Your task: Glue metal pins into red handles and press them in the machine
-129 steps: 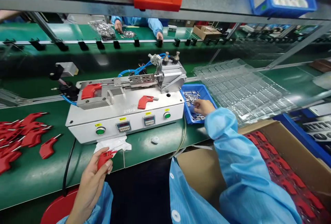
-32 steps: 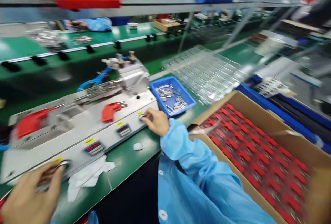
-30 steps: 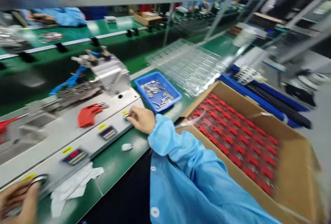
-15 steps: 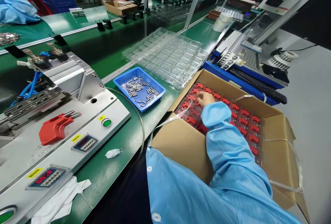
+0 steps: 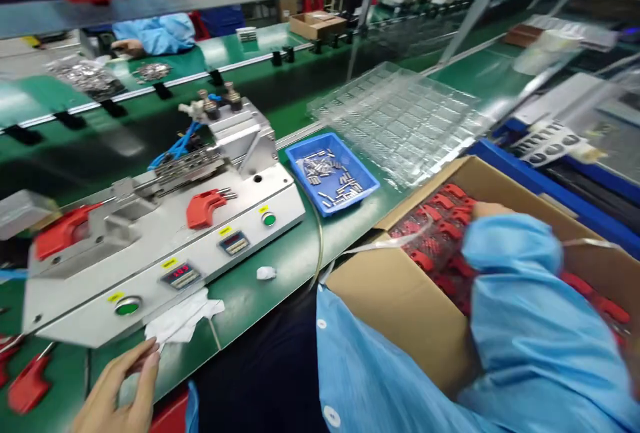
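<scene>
The cardboard box (image 5: 400, 300) sits at the person's right, against the edge of the green bench, with rows of red handles (image 5: 440, 220) packed inside. Left of it on the bench stands the grey press fixture (image 5: 100, 273). One red handle (image 5: 203, 208) lies on its top plate and a green button (image 5: 127, 305) sits at its front. Behind the box is a stack of clear blister trays (image 5: 400, 120), and between the trays and the fixture a blue tray (image 5: 293, 153) holds loose metal pins (image 5: 325, 176).

From where I stand, the right hand (image 5: 487, 210) is down in the box among the handles. The blue sleeve covers nearly all of it, so I cannot tell whether the fingers have closed on one. The left hand (image 5: 117, 390) is at the near bench edge, fingers apart and holding nothing, with its tips at the corner of a white wipe (image 5: 183, 316) just below the fixture.

To lift a piece cleanly, I'd say take a single handle by its broad red body and raise it straight out of its row so the neighbours stay seated. The sleeve should be kept off the loose strap at the box rim. The free hand is best kept near the fixture.
</scene>
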`<state>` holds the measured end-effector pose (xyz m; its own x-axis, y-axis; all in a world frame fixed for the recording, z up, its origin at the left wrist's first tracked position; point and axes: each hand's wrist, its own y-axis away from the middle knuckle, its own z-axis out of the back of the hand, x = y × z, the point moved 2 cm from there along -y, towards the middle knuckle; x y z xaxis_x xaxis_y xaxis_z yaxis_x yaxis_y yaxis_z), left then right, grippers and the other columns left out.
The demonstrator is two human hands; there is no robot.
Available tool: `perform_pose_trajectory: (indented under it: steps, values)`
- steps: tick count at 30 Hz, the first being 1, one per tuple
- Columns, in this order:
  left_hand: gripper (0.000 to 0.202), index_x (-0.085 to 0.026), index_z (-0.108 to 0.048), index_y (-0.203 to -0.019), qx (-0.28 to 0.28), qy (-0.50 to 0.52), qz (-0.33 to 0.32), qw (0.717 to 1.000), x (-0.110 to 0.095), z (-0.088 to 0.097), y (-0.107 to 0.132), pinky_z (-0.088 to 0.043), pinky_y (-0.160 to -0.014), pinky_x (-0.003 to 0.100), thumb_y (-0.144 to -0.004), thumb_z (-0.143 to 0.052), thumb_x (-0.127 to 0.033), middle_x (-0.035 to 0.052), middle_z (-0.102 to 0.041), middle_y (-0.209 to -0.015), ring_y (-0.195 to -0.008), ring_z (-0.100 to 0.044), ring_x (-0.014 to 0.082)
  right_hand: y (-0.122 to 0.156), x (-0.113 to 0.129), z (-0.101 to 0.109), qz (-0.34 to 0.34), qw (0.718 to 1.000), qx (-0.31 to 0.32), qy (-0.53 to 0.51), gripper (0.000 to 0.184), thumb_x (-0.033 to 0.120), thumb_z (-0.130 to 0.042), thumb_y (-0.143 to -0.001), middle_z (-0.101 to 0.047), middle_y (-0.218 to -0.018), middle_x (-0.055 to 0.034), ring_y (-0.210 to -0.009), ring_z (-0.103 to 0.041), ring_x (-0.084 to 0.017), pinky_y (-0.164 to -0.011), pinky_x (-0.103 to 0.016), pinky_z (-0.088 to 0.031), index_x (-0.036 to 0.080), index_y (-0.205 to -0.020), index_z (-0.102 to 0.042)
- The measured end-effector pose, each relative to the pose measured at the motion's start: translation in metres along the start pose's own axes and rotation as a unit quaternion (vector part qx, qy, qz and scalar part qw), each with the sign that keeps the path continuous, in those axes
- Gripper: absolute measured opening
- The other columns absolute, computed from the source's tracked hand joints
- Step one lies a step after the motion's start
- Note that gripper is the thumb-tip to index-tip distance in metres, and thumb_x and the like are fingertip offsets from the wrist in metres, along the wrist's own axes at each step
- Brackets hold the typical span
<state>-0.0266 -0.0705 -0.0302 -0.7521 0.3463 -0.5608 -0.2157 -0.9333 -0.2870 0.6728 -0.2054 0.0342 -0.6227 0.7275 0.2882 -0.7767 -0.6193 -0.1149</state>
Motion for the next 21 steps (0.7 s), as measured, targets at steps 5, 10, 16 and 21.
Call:
perform_pose_trajectory:
  steps: [5,10,16,21]
  values:
    - [0.012,-0.022,-0.072,-0.103,0.043,0.076,-0.016,0.996,-0.04,-0.018,0.001,-0.053,-0.086,0.028,-0.101,-0.062,-0.028,0.002,-0.075,-0.101,-0.093,-0.071,0.0176,0.019,0.056,0.019,0.112,0.993,-0.021,-0.016,0.043,0.062,-0.07,-0.09,-0.073,-0.086,-0.0171,-0.096,-0.072,-0.03,-0.082,-0.051,-0.048,0.021,-0.091,-0.08]
    - [0.026,-0.021,-0.069,-0.124,0.191,0.349,0.015,0.917,-0.098,-0.062,-0.017,-0.054,-0.078,0.027,-0.104,-0.057,-0.032,0.0086,-0.071,-0.112,-0.087,-0.067,0.0153,0.149,0.215,-0.037,0.492,0.802,0.172,-0.291,0.061,0.064,-0.028,-0.106,-0.059,-0.143,-0.0164,-0.134,-0.059,-0.028,-0.109,-0.047,-0.052,0.03,-0.142,-0.063]
    - [0.036,-0.013,-0.071,-0.105,0.266,0.523,0.098,0.804,-0.125,-0.088,-0.016,-0.047,-0.068,0.024,-0.098,-0.068,-0.048,0.0067,-0.066,-0.088,-0.073,-0.057,0.0127,0.228,0.304,-0.098,0.524,0.669,0.319,-0.421,0.075,0.073,-0.03,-0.102,-0.056,-0.142,-0.0175,-0.134,-0.056,-0.028,-0.116,-0.045,-0.049,0.022,-0.151,-0.053]
    - [0.048,-0.012,-0.067,-0.097,0.279,0.562,0.175,0.759,-0.109,-0.088,0.005,-0.045,-0.067,0.024,-0.088,-0.077,-0.058,0.004,-0.06,-0.08,-0.07,-0.052,0.012,0.241,0.308,-0.124,0.55,0.631,0.351,-0.419,0.07,0.072,-0.03,-0.103,-0.061,-0.131,-0.016,-0.125,-0.059,-0.027,-0.11,-0.045,-0.051,0.023,-0.145,-0.059]
